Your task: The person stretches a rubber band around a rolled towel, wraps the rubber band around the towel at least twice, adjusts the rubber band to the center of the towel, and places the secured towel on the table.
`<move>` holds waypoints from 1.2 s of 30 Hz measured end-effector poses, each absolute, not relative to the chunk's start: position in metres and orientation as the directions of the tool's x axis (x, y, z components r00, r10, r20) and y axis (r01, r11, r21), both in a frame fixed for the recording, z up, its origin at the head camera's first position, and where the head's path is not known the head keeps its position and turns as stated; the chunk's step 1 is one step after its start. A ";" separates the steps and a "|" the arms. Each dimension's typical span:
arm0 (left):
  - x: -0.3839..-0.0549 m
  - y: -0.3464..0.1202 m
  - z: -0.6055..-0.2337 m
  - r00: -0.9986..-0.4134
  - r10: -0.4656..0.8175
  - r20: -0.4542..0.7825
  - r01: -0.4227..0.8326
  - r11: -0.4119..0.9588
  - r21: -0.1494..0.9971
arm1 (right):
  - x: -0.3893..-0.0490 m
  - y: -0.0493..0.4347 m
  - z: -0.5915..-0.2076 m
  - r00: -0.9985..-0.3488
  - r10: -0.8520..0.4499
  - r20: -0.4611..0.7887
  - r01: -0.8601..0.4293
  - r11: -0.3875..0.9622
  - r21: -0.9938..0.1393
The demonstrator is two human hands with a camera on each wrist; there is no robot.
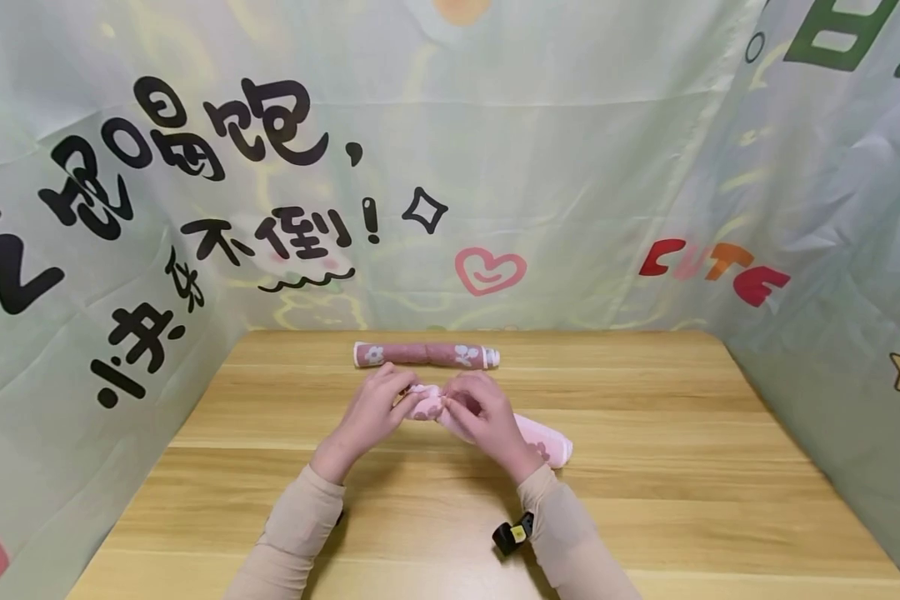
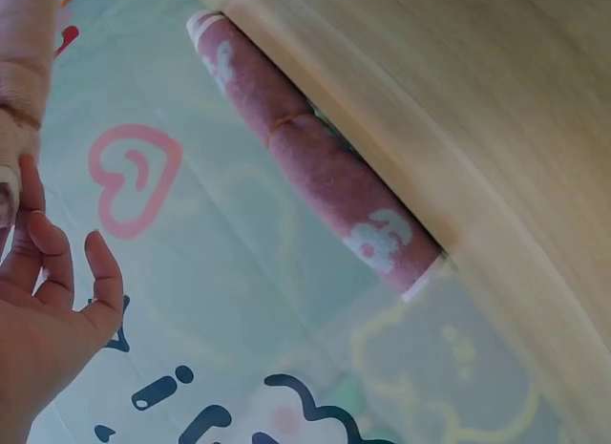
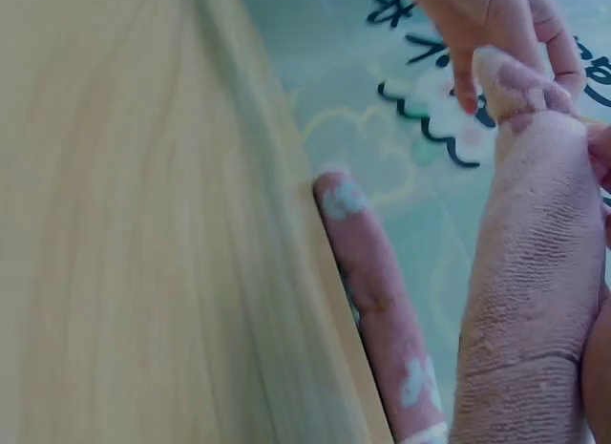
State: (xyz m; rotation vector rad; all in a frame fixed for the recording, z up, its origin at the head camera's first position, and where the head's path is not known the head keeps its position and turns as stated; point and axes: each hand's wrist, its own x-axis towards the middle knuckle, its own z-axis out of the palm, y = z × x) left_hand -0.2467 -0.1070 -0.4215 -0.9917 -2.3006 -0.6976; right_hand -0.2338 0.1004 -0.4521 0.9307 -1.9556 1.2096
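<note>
A light pink rolled towel (image 1: 543, 437) with darker flower prints is held up between both hands, slanting down to the right. My left hand (image 1: 371, 412) grips its far-left end, fingers bent and thumb close to the roll. My right hand (image 1: 491, 421) pinches the roll near that same end, beside the left fingertips. In the right wrist view the pink towel (image 3: 525, 263) shows a narrow pinched-in ring near its tip. Whether a band sits in that ring is hard to tell. The fingers partly cover this spot in the head view.
Behind the hands, a mauve rolled towel (image 1: 420, 356) with pale flowers lies along the back of the wooden table (image 1: 645, 467), drawn in at its middle. A printed cloth backdrop (image 1: 570, 183) rises behind and at both sides. A black wrist strap (image 1: 512, 535) hangs at the right sleeve.
</note>
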 end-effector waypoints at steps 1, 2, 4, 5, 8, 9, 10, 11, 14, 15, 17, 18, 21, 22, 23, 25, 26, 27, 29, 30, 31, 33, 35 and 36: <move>-0.247 -0.106 -0.421 -0.577 0.487 0.656 0.773 0.584 0.247 | -0.233 0.100 -0.451 -0.564 -0.211 0.798 -0.817 0.284 -0.502; -0.247 -0.106 -0.420 -0.565 0.488 0.665 0.782 0.575 0.242 | -0.232 0.100 -0.450 -0.595 -0.198 0.779 -0.799 0.256 -0.545; -0.248 -0.104 -0.419 -0.528 0.503 0.685 0.803 0.557 0.211 | -0.232 0.102 -0.450 -0.665 -0.194 0.721 -0.746 0.231 -0.625; -0.248 -0.103 -0.419 -0.504 0.515 0.693 0.814 0.551 0.183 | -0.232 0.104 -0.450 -0.710 -0.200 0.675 -0.704 0.228 -0.673; -0.247 -0.101 -0.419 -0.429 0.560 0.709 0.843 0.530 0.091 | -0.234 0.111 -0.450 -0.828 -0.223 0.514 -0.559 0.260 -0.787; -0.246 -0.101 -0.419 -0.405 0.572 0.713 0.851 0.521 0.066 | -0.234 0.113 -0.451 -0.857 -0.230 0.462 -0.513 0.275 -0.814; -0.246 -0.101 -0.420 -0.388 0.580 0.717 0.856 0.514 0.048 | -0.235 0.116 -0.450 -0.877 -0.239 0.418 -0.475 0.288 -0.832; -0.245 -0.101 -0.420 -0.370 0.584 0.722 0.861 0.507 0.031 | -0.235 0.119 -0.450 -0.886 -0.249 0.391 -0.455 0.301 -0.838; -0.245 -0.104 -0.419 -0.334 0.576 0.746 0.870 0.492 0.010 | -0.238 0.124 -0.451 -0.884 -0.279 0.375 -0.455 0.336 -0.825; -0.245 -0.105 -0.419 -0.332 0.565 0.755 0.870 0.493 0.014 | -0.239 0.125 -0.451 -0.876 -0.289 0.387 -0.472 0.342 -0.812; -0.246 -0.108 -0.418 -0.343 0.532 0.774 0.863 0.504 0.036 | -0.240 0.126 -0.450 -0.859 -0.304 0.413 -0.504 0.351 -0.790; -0.246 -0.109 -0.418 -0.355 0.512 0.782 0.856 0.515 0.052 | -0.240 0.126 -0.449 -0.852 -0.309 0.423 -0.516 0.357 -0.778; -0.249 -0.111 -0.417 -0.424 0.443 0.790 0.812 0.573 0.114 | -0.239 0.124 -0.445 -0.837 -0.317 0.446 -0.544 0.388 -0.744; -0.250 -0.111 -0.417 -0.452 0.420 0.786 0.792 0.595 0.138 | -0.239 0.124 -0.444 -0.834 -0.318 0.451 -0.550 0.404 -0.731; -0.250 -0.111 -0.417 -0.483 0.397 0.780 0.771 0.615 0.164 | -0.239 0.123 -0.443 -0.830 -0.319 0.458 -0.557 0.423 -0.715; -0.250 -0.111 -0.416 -0.551 0.346 0.759 0.723 0.653 0.227 | -0.239 0.122 -0.442 -0.813 -0.321 0.486 -0.582 0.464 -0.668; -0.249 -0.111 -0.416 -0.587 0.321 0.743 0.696 0.669 0.260 | -0.239 0.122 -0.442 -0.796 -0.325 0.511 -0.604 0.484 -0.633; -0.249 -0.111 -0.415 -0.620 0.297 0.726 0.670 0.683 0.292 | -0.239 0.121 -0.442 -0.774 -0.332 0.539 -0.629 0.504 -0.592; -0.248 -0.111 -0.414 -0.679 0.251 0.690 0.619 0.701 0.354 | -0.240 0.120 -0.442 -0.720 -0.350 0.599 -0.678 0.538 -0.501; -0.248 -0.112 -0.413 -0.703 0.233 0.672 0.595 0.710 0.377 | -0.240 0.119 -0.443 -0.694 -0.359 0.624 -0.696 0.555 -0.455; -0.247 -0.112 -0.413 -0.722 0.221 0.655 0.577 0.715 0.395 | -0.241 0.118 -0.443 -0.669 -0.370 0.645 -0.713 0.565 -0.416; -0.247 -0.112 -0.412 -0.752 0.212 0.624 0.550 0.723 0.418 | -0.241 0.116 -0.444 -0.630 -0.391 0.671 -0.735 0.578 -0.354; -0.246 -0.113 -0.413 -0.767 0.217 0.604 0.541 0.724 0.428 | -0.240 0.114 -0.446 -0.613 -0.408 0.677 -0.746 0.582 -0.324; -0.246 -0.113 -0.413 -0.772 0.222 0.596 0.540 0.724 0.430 | -0.240 0.113 -0.447 -0.611 -0.415 0.674 -0.747 0.585 -0.317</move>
